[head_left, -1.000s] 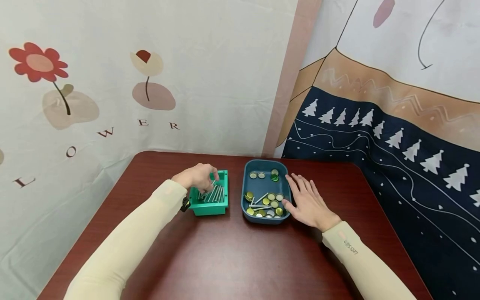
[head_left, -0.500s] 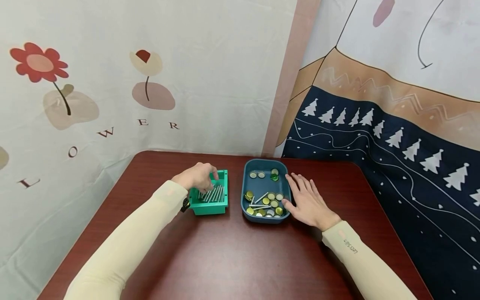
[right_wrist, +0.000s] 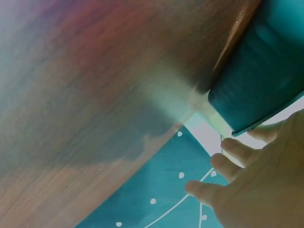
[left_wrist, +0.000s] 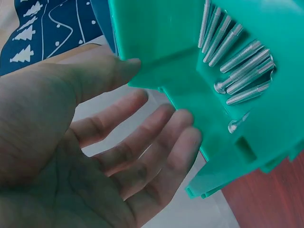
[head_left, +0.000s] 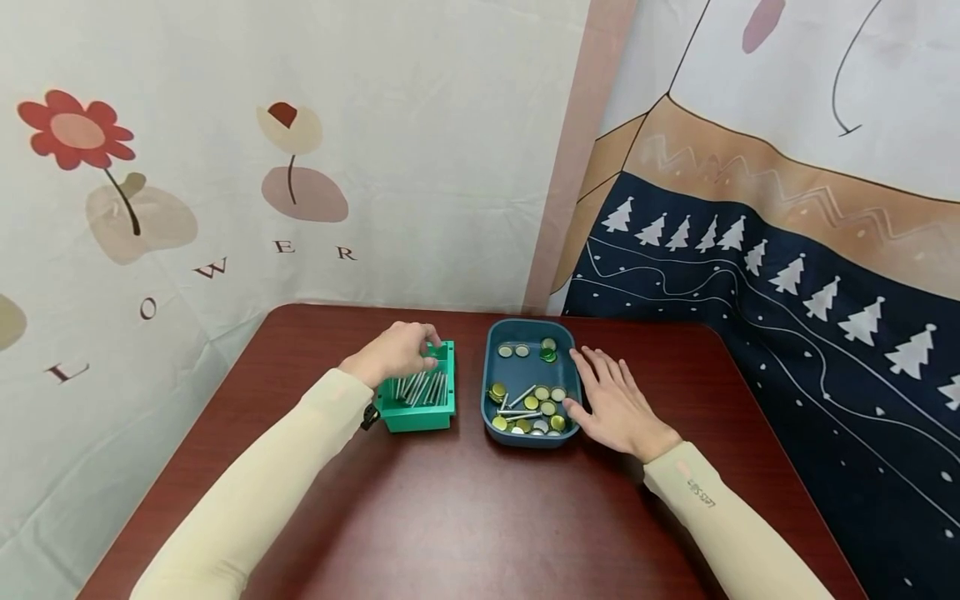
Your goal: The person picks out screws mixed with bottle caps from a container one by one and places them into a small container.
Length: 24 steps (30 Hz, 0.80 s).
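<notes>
In the head view my left hand (head_left: pixel 393 352) hovers over the back left of a green bin (head_left: pixel 420 421) holding several silver bolts (head_left: pixel 422 388). The left wrist view shows its palm and loosely bent fingers (left_wrist: pixel 183 152) with nothing between them. There the thumb and fingertips lie near the rim of the green bin (left_wrist: pixel 161 71), and threaded bolts (left_wrist: pixel 244 71) lie inside. My right hand (head_left: pixel 618 408) is spread at the right side of a dark blue box (head_left: pixel 528 367), fingertips at its rim. Inside the box are bottle caps (head_left: pixel 548 408) and a few bolts (head_left: pixel 522 414).
Both containers stand side by side on a reddish-brown table (head_left: pixel 480 525), with a narrow gap between them. A printed cloth (head_left: pixel 435 167) hangs behind the table's far edge. On the right hangs a dark blue part of the cloth with white trees (head_left: pixel 787 275).
My left hand has risen slightly out of the green bin, and its fingers have lifted off the bolts, some of which now lie differently. The right hand stays at the blue box.
</notes>
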Motion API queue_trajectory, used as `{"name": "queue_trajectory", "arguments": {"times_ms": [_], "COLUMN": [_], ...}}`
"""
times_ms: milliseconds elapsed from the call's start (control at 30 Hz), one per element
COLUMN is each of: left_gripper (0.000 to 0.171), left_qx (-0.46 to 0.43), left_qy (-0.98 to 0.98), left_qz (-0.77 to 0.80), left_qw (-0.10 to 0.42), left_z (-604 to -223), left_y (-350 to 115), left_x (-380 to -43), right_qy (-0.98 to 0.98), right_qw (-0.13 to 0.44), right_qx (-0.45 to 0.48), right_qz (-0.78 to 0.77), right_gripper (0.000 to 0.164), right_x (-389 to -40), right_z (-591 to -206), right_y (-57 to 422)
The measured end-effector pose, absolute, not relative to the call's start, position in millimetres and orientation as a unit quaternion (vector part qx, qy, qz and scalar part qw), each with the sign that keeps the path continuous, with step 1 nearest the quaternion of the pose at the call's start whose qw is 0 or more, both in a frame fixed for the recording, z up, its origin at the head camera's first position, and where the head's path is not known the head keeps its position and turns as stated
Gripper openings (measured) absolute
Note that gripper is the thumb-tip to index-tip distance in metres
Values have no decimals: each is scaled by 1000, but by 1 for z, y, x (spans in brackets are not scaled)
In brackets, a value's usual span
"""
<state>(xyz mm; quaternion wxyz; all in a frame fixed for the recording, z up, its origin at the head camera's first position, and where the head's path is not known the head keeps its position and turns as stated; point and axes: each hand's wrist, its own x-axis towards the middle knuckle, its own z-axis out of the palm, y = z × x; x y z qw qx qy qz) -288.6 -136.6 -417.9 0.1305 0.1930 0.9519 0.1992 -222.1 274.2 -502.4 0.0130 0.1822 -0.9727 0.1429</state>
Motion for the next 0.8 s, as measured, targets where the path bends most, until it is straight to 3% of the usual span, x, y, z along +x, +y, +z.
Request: {"name": "queue_trajectory", "arguments": {"times_ms": [567,800], "left_gripper": [64,74], "left_qx": [196,208], "left_qy": [972,972], "left_qz": [127,106], "left_qw": [1,-2], "left_z": [-428,-428], "left_y": [-110,-98], "left_x": [-268,-265], "right_qy": [-973,-974], "right_qw": [13,11], "right_qx": [189,187], "right_qz": [131,130], "right_gripper": [93,94], "right_x": [-223,-223], "right_z": [-503,-502], "right_y": [275,275]}}
